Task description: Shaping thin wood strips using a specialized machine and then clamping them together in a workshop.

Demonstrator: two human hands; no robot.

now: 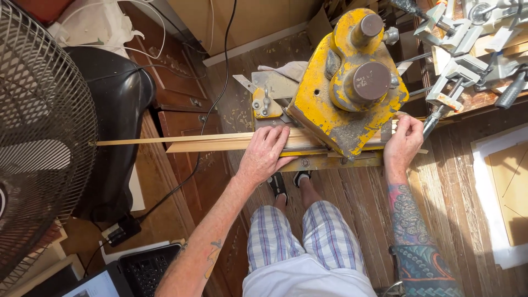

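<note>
left hand (264,151): flat, fingers spread, pinning wood moulding strips (209,142) steady | right hand (404,142): grip pinched closed on strips' end beside yellow cutter (344,82)

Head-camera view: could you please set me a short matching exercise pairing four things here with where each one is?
Things:
1. left hand
2. right hand
3. yellow cutting machine
4. standing fan

Places:
A. far left edge of the view
B. pressed flat on the wooden strips, left of the machine
C. standing over the strips, between the two hands
D. pinching the strip end at the machine's right side

Pairs: 1-B, 2-D, 3-C, 4-A
</note>
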